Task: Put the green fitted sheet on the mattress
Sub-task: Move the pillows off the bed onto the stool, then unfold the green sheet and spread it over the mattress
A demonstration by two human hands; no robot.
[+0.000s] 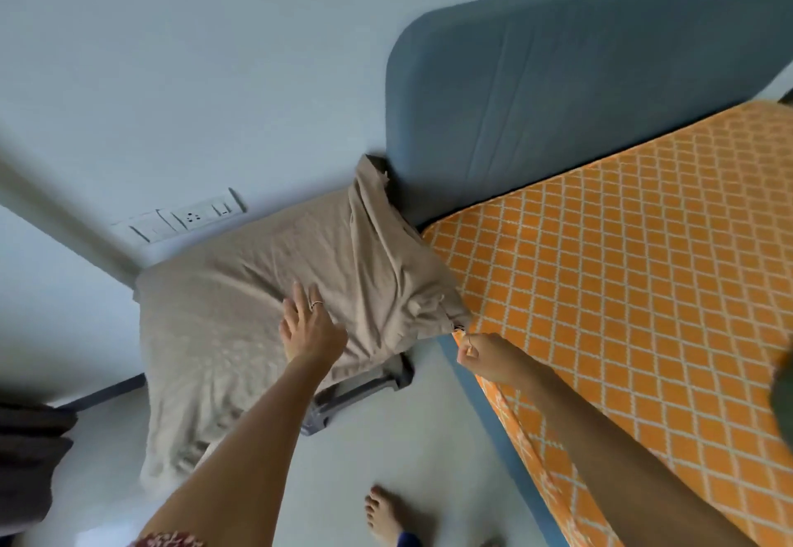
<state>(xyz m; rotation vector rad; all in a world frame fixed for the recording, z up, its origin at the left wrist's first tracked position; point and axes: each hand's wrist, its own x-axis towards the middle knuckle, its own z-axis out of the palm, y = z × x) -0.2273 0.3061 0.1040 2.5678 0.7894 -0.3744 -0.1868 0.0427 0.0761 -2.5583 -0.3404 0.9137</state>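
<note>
Green fitted sheet isn't on yet, can't see it anywhere; mattress (622,289) shows only its orange cover; your right hand (476,351) pinches that cover's edge; left hand (307,325) lies flat-fingered on the beige pillow (240,289); basically everything's left.

My mattress (622,272) lies flat against the headboard, its cover orange with white lattice (no wrinkles showing).

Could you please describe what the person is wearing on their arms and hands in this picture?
Both forearms are bare. The left hand wears a thin silver ring on one finger. A red patterned fabric edge shows at the left upper arm. The right hand shows no visible jewellery.
</note>
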